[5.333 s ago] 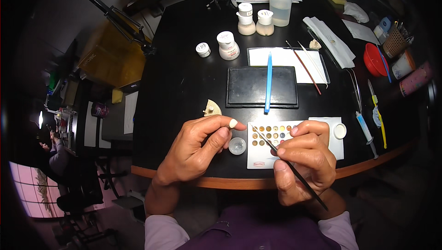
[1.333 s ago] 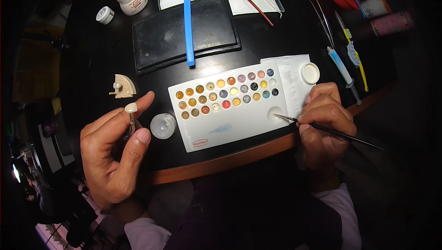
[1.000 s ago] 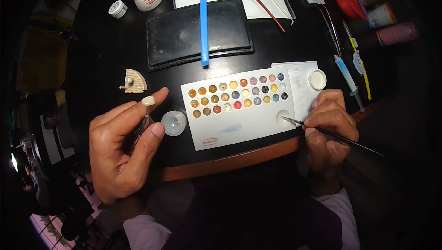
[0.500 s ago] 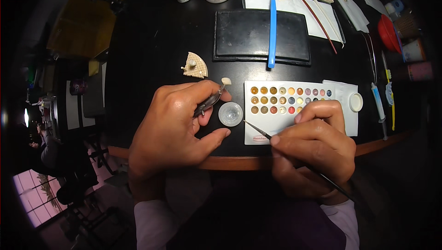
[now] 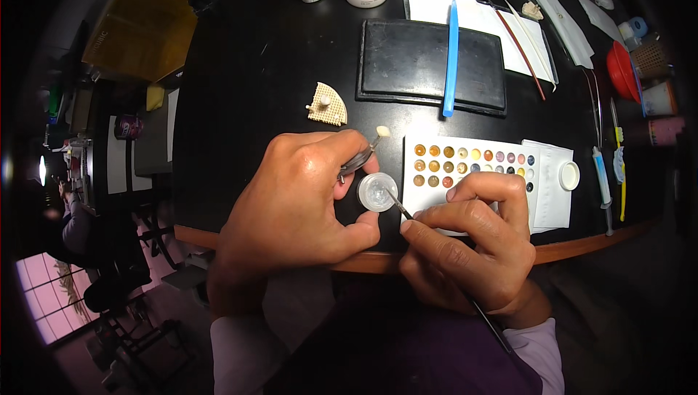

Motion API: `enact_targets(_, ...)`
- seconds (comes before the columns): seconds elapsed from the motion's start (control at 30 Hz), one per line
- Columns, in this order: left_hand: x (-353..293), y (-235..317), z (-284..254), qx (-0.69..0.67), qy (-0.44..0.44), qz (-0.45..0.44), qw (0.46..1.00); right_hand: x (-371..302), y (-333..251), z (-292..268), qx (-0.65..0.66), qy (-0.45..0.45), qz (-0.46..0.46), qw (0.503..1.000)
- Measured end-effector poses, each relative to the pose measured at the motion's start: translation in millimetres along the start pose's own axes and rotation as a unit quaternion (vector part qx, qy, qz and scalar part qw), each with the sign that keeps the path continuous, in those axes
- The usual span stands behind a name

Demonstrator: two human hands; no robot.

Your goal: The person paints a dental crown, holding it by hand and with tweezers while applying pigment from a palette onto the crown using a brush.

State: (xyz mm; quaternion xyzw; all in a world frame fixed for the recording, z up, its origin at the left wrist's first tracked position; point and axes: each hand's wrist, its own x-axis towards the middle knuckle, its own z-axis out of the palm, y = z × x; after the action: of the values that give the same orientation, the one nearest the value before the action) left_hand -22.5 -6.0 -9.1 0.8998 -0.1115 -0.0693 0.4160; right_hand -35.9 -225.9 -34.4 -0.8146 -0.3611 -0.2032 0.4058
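One dark brush [image 5: 403, 210] slants through the right hand [image 5: 476, 239].

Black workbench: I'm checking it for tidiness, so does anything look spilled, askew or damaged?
I see no obvious spill or damage. The blue stick lies across the flat black case, its near end jutting past the case's edge, so it looks casually set down.

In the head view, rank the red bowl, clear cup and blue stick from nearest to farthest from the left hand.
1. Clear cup, just right of the left hand.
2. Blue stick, ahead, across the black case.
3. Red bowl, far right.
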Motion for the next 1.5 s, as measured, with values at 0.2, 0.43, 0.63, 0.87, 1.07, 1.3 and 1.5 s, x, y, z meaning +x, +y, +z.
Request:
enact_targets(0.2,-1,-2,0,0.014,-0.015,0.007,1.000,-2,1,4,-0.023,0.000,-0.013,1.000)
enact_targets(0.43,-1,-3,0,0.009,-0.014,0.014,1.000,-1,2,7,-0.025,-0.006,-0.019,0.999)
enact_targets(0.63,0,0,-2,0.017,-0.032,0.001,0.999,-1,0,4,-0.020,-0.016,-0.012,1.000)
enact_targets(0.87,-1,-3,1,0.010,-0.013,0.019,1.000,-1,-1,2,-0.012,-0.037,0.002,0.999)
enact_targets(1.07,0,-5,1,0.009,-0.012,0.027,1.000,-1,-1,-3,0.009,-0.056,0.018,0.998)
enact_targets(1.3,0,-3,1,0.013,-0.009,0.039,0.999,-3,4,3,0.008,-0.032,0.000,0.999)
enact_targets(1.5,0,-2,0,0.016,-0.016,0.039,0.999,1,0,-1,0.020,-0.063,0.027,0.997)
